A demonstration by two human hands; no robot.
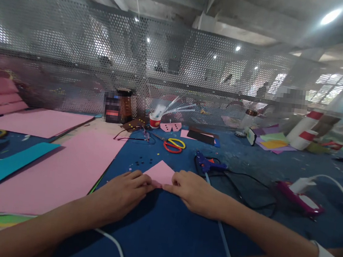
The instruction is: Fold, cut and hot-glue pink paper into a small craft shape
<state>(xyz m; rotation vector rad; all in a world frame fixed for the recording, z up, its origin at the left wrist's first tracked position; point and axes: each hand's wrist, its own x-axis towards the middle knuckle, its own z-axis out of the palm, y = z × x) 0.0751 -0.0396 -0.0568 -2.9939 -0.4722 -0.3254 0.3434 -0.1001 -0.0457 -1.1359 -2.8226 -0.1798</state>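
A small piece of pink paper (161, 171) lies on the blue table top, its pointed corner facing away from me. My left hand (129, 189) has its fingers closed on the near left edge of the paper. From the other side, my right hand (191, 190) pinches the near right edge, fingers curled. Both sets of fingertips almost meet at the bottom edge, where the paper looks folded or rolled; they hide part of it. Several small black dots (143, 161) lie just beyond my left hand.
Scissors (174, 145) with red and yellow handles, glasses (133, 136) and a blue glue gun (209, 162) lie beyond my hands. Large pink sheets (61, 169) and a teal strip (9, 163) cover the left. A purple power strip (299, 199) sits right. Behind stands a perforated metal screen (166, 62).
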